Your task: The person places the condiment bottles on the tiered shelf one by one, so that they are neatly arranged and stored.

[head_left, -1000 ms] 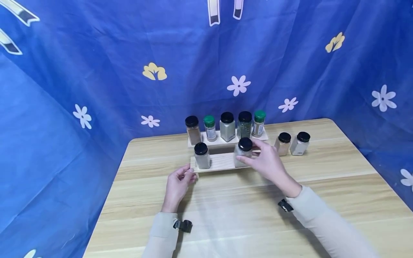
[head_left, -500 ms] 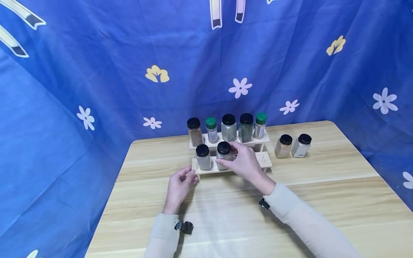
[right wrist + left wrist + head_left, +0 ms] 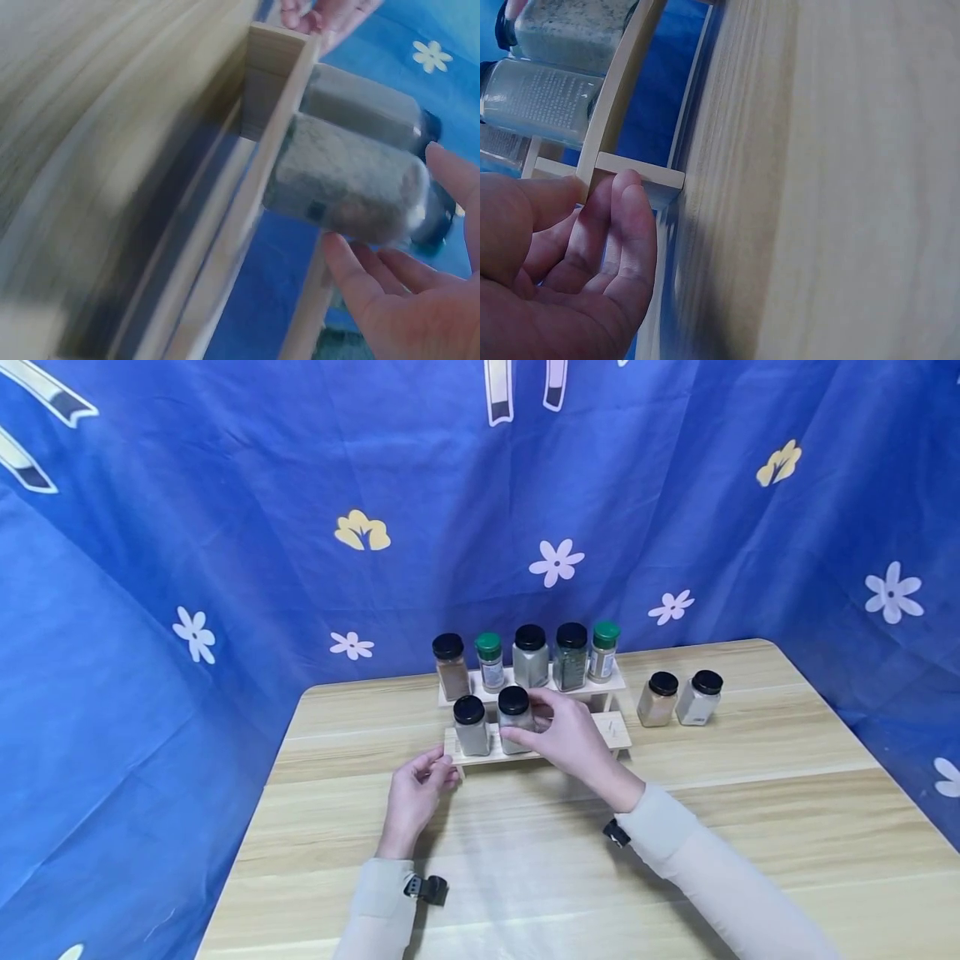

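A two-tier wooden spice rack [image 3: 611,723] stands at the back of the table. My left hand [image 3: 412,793] pinches the left end of its lower shelf, thumb on the board [image 3: 592,142] and fingers curled under it. With thumb and fingers, my right hand [image 3: 576,742] grips a black-lidded spice jar [image 3: 513,718] of pale speckled contents, upright on the lower shelf. Just left of it stands another black-lidded jar [image 3: 472,737] with greyish powder. In the right wrist view, the held jar [image 3: 345,176] lies close against that neighbour [image 3: 364,101].
Along the upper shelf stand several jars, among them a brown one [image 3: 453,677], a green-lidded one [image 3: 491,668] and a dark green one [image 3: 571,667]. Two black-lidded jars [image 3: 657,706] [image 3: 699,703] stand on the table right of the rack. A blue curtain [image 3: 450,485] hangs behind.
My right hand has moved left along the lower shelf with the spice jar, bringing it beside the other jar. My left hand has stayed at the rack's end.
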